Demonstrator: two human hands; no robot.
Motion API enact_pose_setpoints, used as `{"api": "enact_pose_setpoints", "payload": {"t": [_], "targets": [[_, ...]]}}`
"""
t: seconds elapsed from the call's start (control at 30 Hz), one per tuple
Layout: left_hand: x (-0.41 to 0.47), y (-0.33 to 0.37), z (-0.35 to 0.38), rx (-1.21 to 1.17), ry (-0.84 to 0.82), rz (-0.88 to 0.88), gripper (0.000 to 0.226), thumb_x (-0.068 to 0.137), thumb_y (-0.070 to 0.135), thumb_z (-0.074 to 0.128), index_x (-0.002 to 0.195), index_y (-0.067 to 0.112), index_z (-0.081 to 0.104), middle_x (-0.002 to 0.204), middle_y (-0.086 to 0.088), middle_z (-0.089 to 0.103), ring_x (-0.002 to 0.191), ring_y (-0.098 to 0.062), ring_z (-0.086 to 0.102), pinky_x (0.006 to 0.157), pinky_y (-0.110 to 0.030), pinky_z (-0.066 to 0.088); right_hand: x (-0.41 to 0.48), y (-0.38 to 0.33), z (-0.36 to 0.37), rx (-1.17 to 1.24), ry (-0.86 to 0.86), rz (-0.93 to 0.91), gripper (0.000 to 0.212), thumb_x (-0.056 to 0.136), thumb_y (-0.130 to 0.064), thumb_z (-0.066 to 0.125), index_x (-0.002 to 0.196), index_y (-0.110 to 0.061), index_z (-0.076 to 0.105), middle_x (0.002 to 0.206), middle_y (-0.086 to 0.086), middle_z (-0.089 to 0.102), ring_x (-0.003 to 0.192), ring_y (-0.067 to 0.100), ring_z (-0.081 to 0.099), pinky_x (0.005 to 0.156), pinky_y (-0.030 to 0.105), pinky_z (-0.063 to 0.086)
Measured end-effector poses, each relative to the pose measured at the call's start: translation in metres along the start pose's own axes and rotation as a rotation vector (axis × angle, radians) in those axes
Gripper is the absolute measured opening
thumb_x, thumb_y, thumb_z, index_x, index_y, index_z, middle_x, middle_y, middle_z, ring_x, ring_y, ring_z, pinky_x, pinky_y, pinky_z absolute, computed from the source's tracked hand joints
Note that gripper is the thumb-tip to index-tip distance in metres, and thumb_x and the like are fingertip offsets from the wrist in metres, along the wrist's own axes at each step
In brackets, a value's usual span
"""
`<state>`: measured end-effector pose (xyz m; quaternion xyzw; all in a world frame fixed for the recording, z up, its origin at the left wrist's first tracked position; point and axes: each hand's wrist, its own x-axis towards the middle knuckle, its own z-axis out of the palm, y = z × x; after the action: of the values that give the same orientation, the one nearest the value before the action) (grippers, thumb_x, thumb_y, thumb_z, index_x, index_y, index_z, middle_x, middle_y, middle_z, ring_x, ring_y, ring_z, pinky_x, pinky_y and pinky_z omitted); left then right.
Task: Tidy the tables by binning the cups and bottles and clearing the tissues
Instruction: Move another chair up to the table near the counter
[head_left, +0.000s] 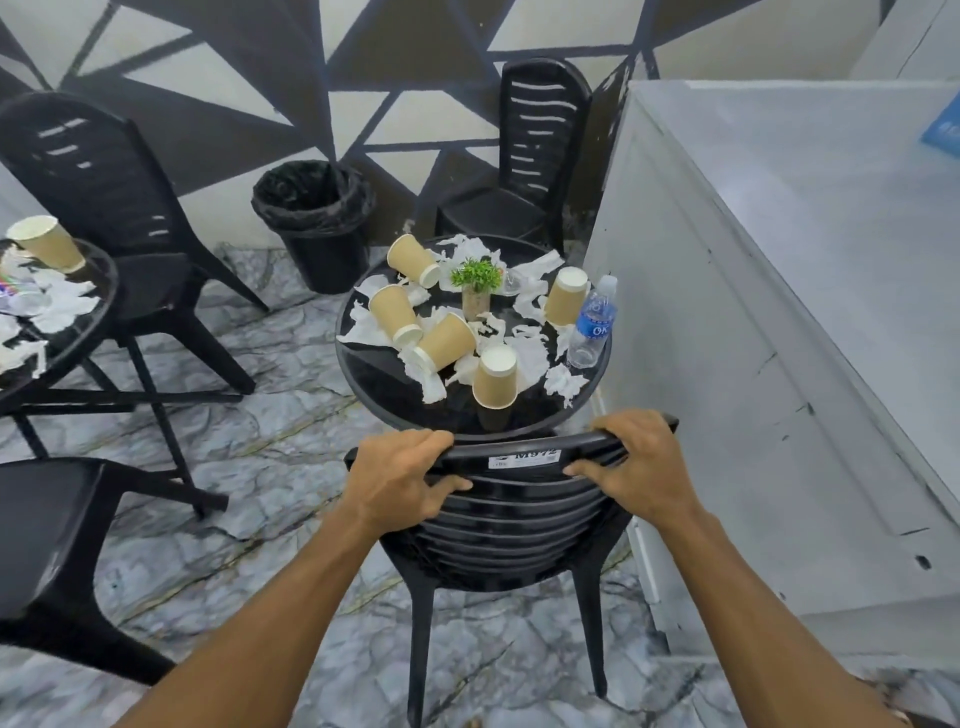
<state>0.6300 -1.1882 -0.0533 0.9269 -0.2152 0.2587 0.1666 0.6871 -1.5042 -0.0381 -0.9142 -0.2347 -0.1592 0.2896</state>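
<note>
Your hands — left (400, 480) and right (636, 460) — both grip the chair back (519, 457); cups (494, 376) litter the tabletop (374, 364) at twelve o'clock.

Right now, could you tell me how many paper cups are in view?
6 cups: five on the near table, three lying, two upside-down; one on the left table. Tissues may hide more.

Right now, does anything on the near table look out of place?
Yes. Three cups lie tipped on their sides on the table, among crumpled tissues strewn across it. The bottle stands upright at its right edge.
</note>
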Motion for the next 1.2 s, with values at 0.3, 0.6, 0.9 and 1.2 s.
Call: {"api": "enact_pose_setpoints", "payload": {"t": [0.3,0.6,0.9,1.2], "targets": [[0.000,0.028,-0.020,0.038,-0.141,-0.213,0.040,0.067,0.055,0.082,0.083,0.025,0.061,0.066,0.014,0.057,0.063,-0.011,0.056,0.053,-0.030,0.045,0.007,-0.009,-0.013,-0.143,-0.157,0.055,0.052,0.050,-0.074,0.080,0.074,-0.028,0.072,0.061,-0.012,0.064,0.062,0.013,0.063,0.064,0.030,0.049],[-0.074,0.085,-0.021,0.085,-0.233,-0.289,0.040,0.072,0.061,0.075,0.071,0.026,0.058,0.060,0.012,0.055,0.058,-0.012,0.054,0.050,-0.033,0.046,-0.098,-0.018,-0.014,-0.158,-0.064,-0.054,0.055,0.054,-0.069,0.083,0.061,-0.024,0.052,0.058,-0.013,0.049,0.056,0.018,0.053,0.062,0.030,0.039],[-0.172,0.161,-0.015,0.170,-0.240,-0.229,0.042,0.078,0.051,0.079,0.069,0.017,0.055,0.060,0.003,0.052,0.054,-0.021,0.050,0.046,-0.034,0.043,-0.220,-0.023,-0.010,-0.155,0.008,-0.138,0.049,0.068,-0.062,0.080,0.066,-0.019,0.056,0.061,-0.005,0.055,0.059,0.021,0.055,0.064,0.034,0.035],[-0.205,0.202,-0.013,0.166,-0.267,-0.312,0.032,0.080,0.042,0.073,0.072,0.016,0.057,0.060,0.002,0.053,0.056,-0.022,0.049,0.054,-0.035,0.042,-0.266,-0.028,-0.015,-0.148,-0.027,-0.121,0.036,0.060,-0.039,0.091,0.064,-0.019,0.060,0.060,-0.005,0.056,0.057,0.023,0.055,0.065,0.032,0.033]]}}
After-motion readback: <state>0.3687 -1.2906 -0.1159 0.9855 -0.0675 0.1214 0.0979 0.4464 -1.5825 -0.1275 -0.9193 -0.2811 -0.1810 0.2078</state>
